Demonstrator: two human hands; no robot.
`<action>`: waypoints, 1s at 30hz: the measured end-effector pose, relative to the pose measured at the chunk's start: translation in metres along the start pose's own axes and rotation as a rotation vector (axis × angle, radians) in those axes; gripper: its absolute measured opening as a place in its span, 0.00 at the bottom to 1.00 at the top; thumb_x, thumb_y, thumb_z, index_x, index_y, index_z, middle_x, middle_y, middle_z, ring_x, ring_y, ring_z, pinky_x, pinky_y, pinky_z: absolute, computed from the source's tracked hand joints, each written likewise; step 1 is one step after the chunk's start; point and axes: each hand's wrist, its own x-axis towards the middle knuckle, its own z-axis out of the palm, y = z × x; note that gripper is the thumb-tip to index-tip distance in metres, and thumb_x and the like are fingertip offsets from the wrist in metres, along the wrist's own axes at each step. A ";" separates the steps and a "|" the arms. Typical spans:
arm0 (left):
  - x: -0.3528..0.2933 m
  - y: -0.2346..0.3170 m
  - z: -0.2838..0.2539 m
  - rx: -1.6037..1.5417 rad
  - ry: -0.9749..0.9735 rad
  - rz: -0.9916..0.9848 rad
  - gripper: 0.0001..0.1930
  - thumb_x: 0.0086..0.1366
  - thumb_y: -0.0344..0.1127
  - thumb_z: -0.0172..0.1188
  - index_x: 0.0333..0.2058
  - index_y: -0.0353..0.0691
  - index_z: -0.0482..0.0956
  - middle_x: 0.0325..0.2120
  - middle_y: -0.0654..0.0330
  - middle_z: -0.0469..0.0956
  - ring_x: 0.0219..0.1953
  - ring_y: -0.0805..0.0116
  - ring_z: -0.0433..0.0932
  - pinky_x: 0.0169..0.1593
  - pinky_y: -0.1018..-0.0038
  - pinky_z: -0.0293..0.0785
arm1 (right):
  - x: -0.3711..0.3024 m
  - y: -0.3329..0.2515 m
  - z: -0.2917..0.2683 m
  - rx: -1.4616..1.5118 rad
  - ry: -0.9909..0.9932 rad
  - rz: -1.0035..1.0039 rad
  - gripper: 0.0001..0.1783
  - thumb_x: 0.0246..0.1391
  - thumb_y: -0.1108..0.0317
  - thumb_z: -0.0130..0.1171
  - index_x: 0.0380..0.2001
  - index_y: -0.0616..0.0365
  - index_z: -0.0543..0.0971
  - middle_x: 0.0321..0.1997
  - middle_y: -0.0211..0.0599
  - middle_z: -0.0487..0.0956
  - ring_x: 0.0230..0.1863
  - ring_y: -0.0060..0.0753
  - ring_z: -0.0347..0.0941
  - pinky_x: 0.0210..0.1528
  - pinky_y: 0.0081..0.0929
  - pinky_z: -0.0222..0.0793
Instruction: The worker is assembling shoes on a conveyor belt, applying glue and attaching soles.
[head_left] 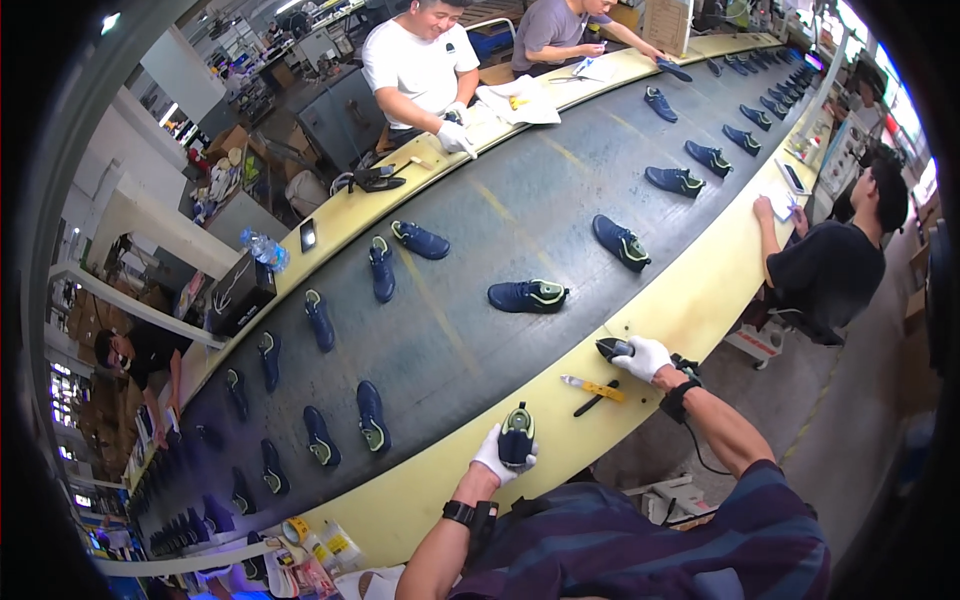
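My left hand, in a white glove, grips a dark navy shoe with a lime-green collar lining. The shoe is held over the near yellow ledge, its opening facing up. Farther right, my right hand, also gloved, is closed round a black corded hand tool. Its dark rounded end points left and the cable hangs down by my wrist; the exact kind of tool cannot be made out. Between my hands, a yellow utility knife lies on the ledge across a thin black stick-like object.
A dark conveyor belt carries several navy shoes. Across it, a person in white gloves stands at the far ledge; another handles a shoe. To my right, a person in black sits. A tape roll lies at lower left.
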 end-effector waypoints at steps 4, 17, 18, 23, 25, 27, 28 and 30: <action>0.011 -0.006 0.011 -0.095 -0.025 -0.014 0.34 0.79 0.66 0.32 0.45 0.42 0.79 0.40 0.47 0.80 0.41 0.48 0.77 0.35 0.57 0.78 | -0.050 -0.038 -0.013 0.402 0.072 -0.168 0.20 0.52 0.54 0.75 0.37 0.57 0.82 0.34 0.49 0.85 0.36 0.53 0.84 0.41 0.40 0.79; 0.023 -0.024 0.056 0.105 0.057 0.074 0.32 0.79 0.65 0.35 0.48 0.45 0.78 0.35 0.56 0.80 0.35 0.59 0.77 0.34 0.60 0.78 | -0.113 -0.161 -0.047 0.296 -0.162 -0.340 0.23 0.51 0.47 0.74 0.38 0.55 0.83 0.28 0.51 0.83 0.31 0.57 0.83 0.35 0.43 0.79; 0.026 -0.017 0.050 0.062 0.015 0.035 0.34 0.79 0.67 0.32 0.49 0.45 0.77 0.37 0.56 0.80 0.37 0.57 0.77 0.35 0.58 0.78 | -0.106 -0.157 -0.048 0.284 -0.140 -0.352 0.23 0.52 0.47 0.74 0.39 0.54 0.84 0.28 0.51 0.84 0.31 0.57 0.83 0.36 0.43 0.79; 0.023 -0.021 0.045 0.174 0.061 0.096 0.32 0.79 0.66 0.32 0.49 0.47 0.77 0.39 0.56 0.82 0.38 0.55 0.78 0.36 0.59 0.78 | -0.113 -0.156 -0.067 0.238 -0.155 -0.351 0.25 0.52 0.46 0.74 0.42 0.54 0.81 0.33 0.49 0.85 0.35 0.55 0.84 0.39 0.42 0.79; 0.018 -0.025 0.058 0.123 0.032 0.061 0.31 0.79 0.66 0.33 0.50 0.49 0.77 0.40 0.56 0.82 0.38 0.55 0.78 0.35 0.59 0.78 | -0.122 -0.168 -0.070 0.175 -0.228 -0.346 0.25 0.52 0.46 0.74 0.42 0.54 0.81 0.33 0.49 0.85 0.35 0.55 0.84 0.39 0.42 0.79; 0.023 -0.024 0.061 0.062 -0.017 0.026 0.28 0.79 0.66 0.35 0.51 0.53 0.77 0.40 0.57 0.82 0.35 0.55 0.79 0.33 0.60 0.78 | -0.118 -0.174 -0.062 0.131 -0.316 -0.350 0.25 0.51 0.46 0.74 0.40 0.56 0.83 0.34 0.50 0.85 0.34 0.55 0.83 0.39 0.43 0.79; 0.022 -0.025 0.060 0.062 -0.013 0.021 0.28 0.79 0.66 0.35 0.51 0.53 0.77 0.40 0.57 0.82 0.35 0.55 0.79 0.33 0.60 0.78 | -0.114 -0.171 -0.059 0.133 -0.319 -0.345 0.25 0.51 0.46 0.74 0.40 0.56 0.83 0.34 0.50 0.85 0.34 0.55 0.83 0.39 0.43 0.79; 0.014 -0.028 0.063 0.166 0.042 0.046 0.29 0.79 0.66 0.37 0.52 0.51 0.77 0.39 0.57 0.82 0.34 0.54 0.80 0.31 0.60 0.78 | -0.101 -0.165 -0.057 0.220 -0.336 -0.291 0.25 0.51 0.45 0.74 0.36 0.57 0.83 0.33 0.50 0.85 0.34 0.55 0.84 0.39 0.43 0.79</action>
